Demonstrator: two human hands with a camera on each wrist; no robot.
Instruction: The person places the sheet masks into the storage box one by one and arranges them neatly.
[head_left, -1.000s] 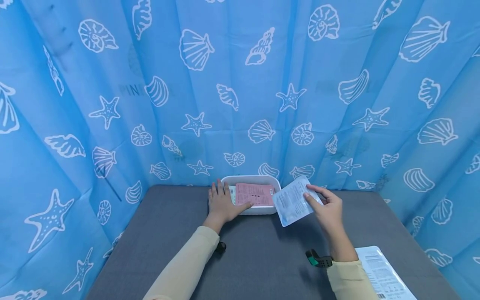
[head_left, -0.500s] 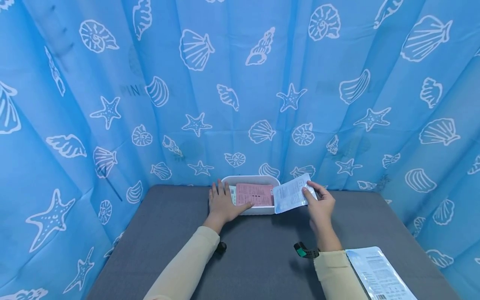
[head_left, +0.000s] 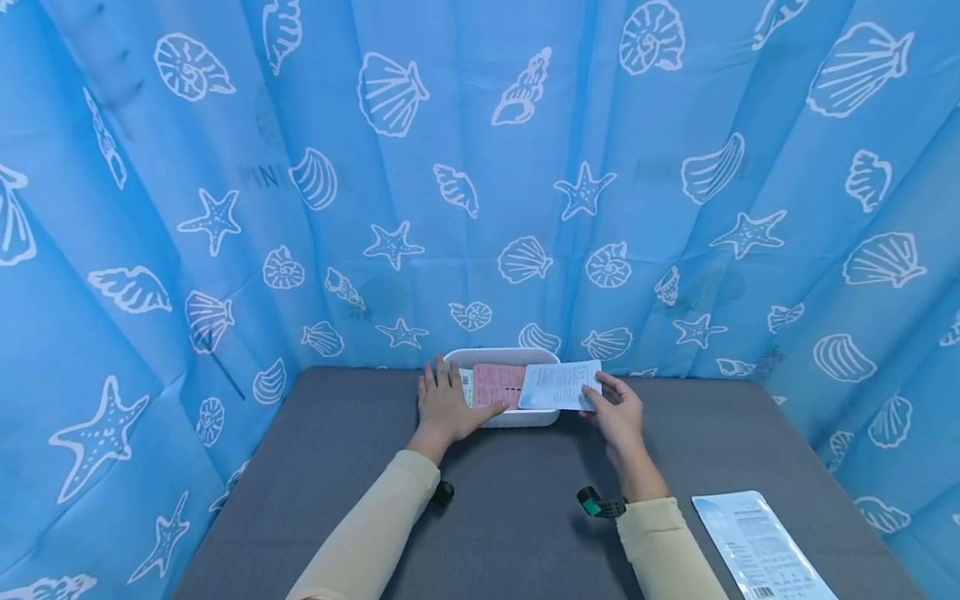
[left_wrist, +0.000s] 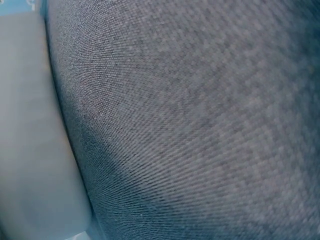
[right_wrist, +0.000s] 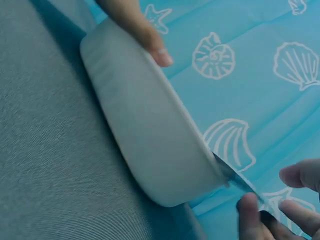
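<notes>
**Head view: white packet held over the tray's right end**

Head view notes. Right hand [head_left: 617, 414] pinches one white printed packet [head_left: 558, 386] by its right edge, thumb on top, fingers curled beneath. Packet lies nearly flat over the right end of the white tray [head_left: 501, 358], overlapping its right rim and part of the pink packet [head_left: 497, 385] lying inside. Left hand [head_left: 444, 403] rests flat, fingers straight, against the tray's left end, thumb along the front wall; it grips nothing.

Edges and room: tray sits at the far edge of the grey counter [head_left: 337, 467], close against the blue shell-print curtain [head_left: 480, 167], which closes in the back and both sides. Open counter surface lies in front of the tray, between the forearms, and to either side of it. Right wrist view shows the tray's rounded wall [right_wrist: 150, 125] standing on the counter with curtain right behind it, and a fingertip of the left hand on its far end.

Count: one tray, one pink packet in it, one white packet in hand, one more packet [head_left: 761, 546] flat near the counter's front right corner, well apart from the tray.
</notes>
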